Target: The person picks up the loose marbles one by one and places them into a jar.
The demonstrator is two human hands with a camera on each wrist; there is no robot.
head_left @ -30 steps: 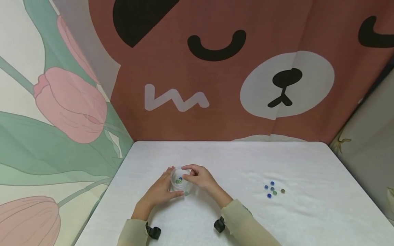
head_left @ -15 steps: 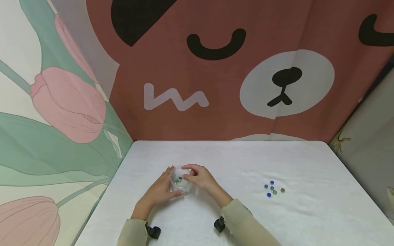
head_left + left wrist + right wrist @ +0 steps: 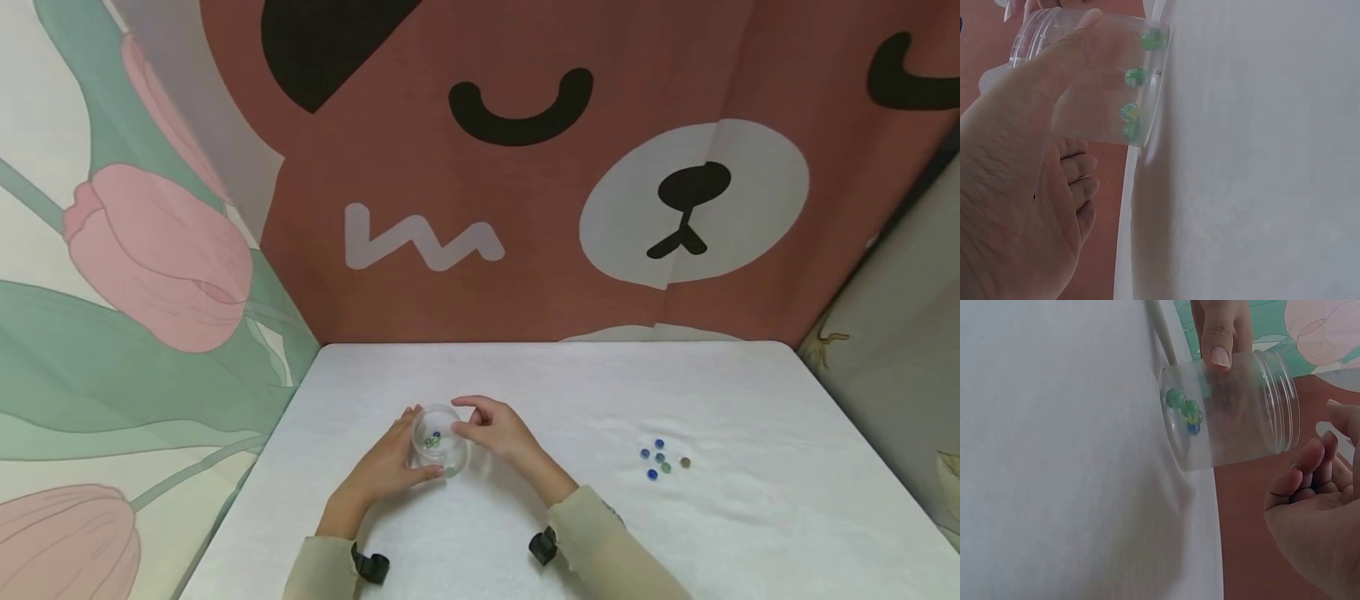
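A clear plastic jar [image 3: 453, 454] with a threaded mouth stands upright on the white table, left of centre. Several green marbles [image 3: 1176, 399] and a blue marble [image 3: 1194, 429] lie on its bottom. My left hand [image 3: 384, 462] grips the jar from the left, the thumb [image 3: 1072, 53] along its near wall and the other fingers behind it. Beside the jar's mouth, on the right, is my right hand [image 3: 504, 435]. Its thumb and index finger stand apart near the rim, its other fingers are bent, and nothing shows between them.
Several loose marbles [image 3: 660, 457], blue, green and brownish, lie grouped on the white tabletop [image 3: 570, 517] at the right. Behind the table rises a brown bear-print cloth [image 3: 420, 308]. A tulip-print cloth [image 3: 157, 258] hangs along the left side.
My right hand has drawn back slightly to the right, away from over the jar's mouth. My left hand keeps its grip on the jar. The head view has shifted a little.
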